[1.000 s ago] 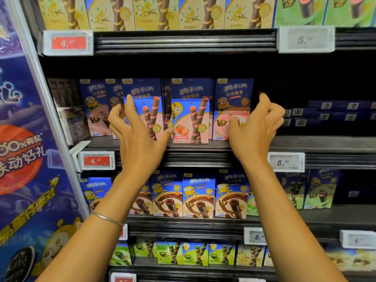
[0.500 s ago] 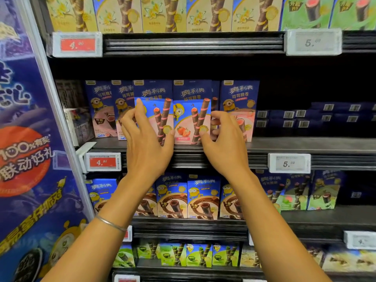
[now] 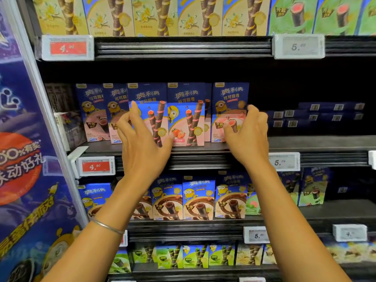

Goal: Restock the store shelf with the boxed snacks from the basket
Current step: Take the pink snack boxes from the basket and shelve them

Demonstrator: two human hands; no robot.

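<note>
Middle shelf (image 3: 305, 143), left part, at front edge: row of upright blue-and-pink snack boxes (image 3: 186, 110). Left hand (image 3: 142, 145): fingers spread flat on third box (image 3: 147, 94) from left. Right hand (image 3: 249, 137): thumb and curled fingers pinch end box (image 3: 230, 94) at its right edge. Red price tag (image 3: 96, 165) on shelf lip, left.

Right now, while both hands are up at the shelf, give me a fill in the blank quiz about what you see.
1. The bracelet sits on the ___ wrist.
2. The price tag nearest the left hand is coloured ___.
3. The box between the hands pictures a ___.
4. The right hand grips the end box with its ___ in front.
Missing words: left, red, strawberry, thumb.
</note>
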